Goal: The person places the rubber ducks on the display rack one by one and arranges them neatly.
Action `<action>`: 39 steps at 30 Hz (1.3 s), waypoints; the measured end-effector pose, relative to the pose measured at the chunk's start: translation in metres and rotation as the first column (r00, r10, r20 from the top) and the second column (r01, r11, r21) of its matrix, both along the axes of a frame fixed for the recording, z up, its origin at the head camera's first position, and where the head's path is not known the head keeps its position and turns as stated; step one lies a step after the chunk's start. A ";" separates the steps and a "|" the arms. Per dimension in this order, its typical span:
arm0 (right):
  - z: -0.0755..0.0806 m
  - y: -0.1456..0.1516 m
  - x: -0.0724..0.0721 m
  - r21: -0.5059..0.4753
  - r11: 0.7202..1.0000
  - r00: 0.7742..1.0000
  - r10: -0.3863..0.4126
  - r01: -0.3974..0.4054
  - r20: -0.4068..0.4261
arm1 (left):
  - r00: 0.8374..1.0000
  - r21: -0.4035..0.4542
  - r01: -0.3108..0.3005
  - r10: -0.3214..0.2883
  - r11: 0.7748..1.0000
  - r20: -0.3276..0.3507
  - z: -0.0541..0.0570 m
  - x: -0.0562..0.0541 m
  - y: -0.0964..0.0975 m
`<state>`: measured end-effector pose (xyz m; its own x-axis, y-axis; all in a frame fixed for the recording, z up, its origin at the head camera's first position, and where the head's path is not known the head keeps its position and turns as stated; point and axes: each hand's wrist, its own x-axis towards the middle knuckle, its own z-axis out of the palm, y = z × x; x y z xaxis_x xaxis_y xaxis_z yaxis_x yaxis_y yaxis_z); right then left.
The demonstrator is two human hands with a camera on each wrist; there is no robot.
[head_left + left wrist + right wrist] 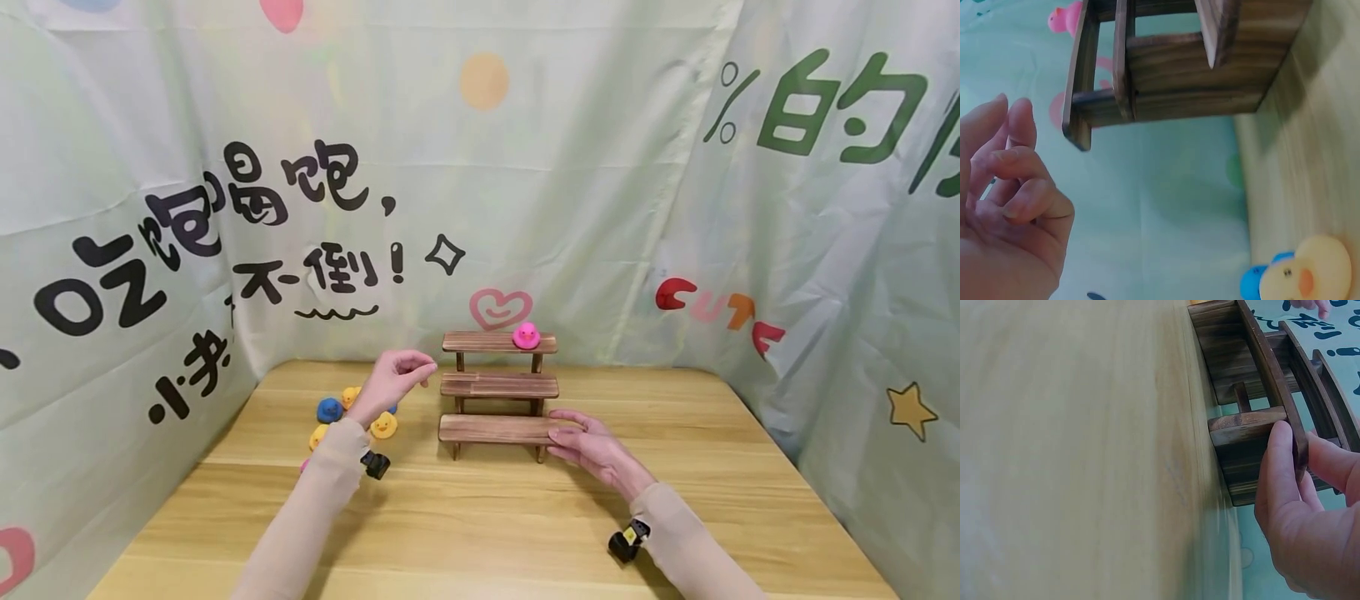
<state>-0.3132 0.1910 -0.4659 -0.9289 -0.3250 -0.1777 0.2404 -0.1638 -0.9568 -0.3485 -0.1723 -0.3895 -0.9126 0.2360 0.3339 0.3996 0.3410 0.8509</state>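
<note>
A three-tier wooden stand [495, 429] rests on the table. On its top step sits a pink rubber duck [526, 336], near the right end. My right hand [596, 450] grips the right end of the lowest step; in the right wrist view, the thumb is on one face of the board [1285, 394] and the fingers [1280, 456] on the other. My left hand [397, 379] hovers in the air left of the stand, apart from it. Its fingers [1022, 181] are loosely bent, with nothing between them in the left wrist view.
Several yellow and blue rubber ducks lie left of the stand, among them a yellow duck [384, 426] and a blue duck [329, 409], partly hidden by my left arm. A pink thing [304, 466] peeks out beside the sleeve. A printed curtain [570, 208] hangs behind the wooden table [480, 533].
</note>
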 end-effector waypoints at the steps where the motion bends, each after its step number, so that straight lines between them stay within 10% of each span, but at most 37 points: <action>1: 0.000 0.000 0.000 0.000 1.000 1.000 0.000 0.000 0.000 | 1.000 -0.008 -0.002 0.002 1.000 0.006 -0.001 0.001 -0.003; 26: -0.001 0.000 0.000 0.003 1.000 1.000 -0.013 0.013 -0.001 | 0.994 -0.130 -0.036 0.049 0.991 0.101 -0.020 0.016 -0.060; 39: -0.001 0.000 0.000 -0.008 1.000 1.000 0.005 -0.005 -0.003 | 0.980 -0.175 0.088 -0.054 0.981 0.194 -0.037 0.029 -0.092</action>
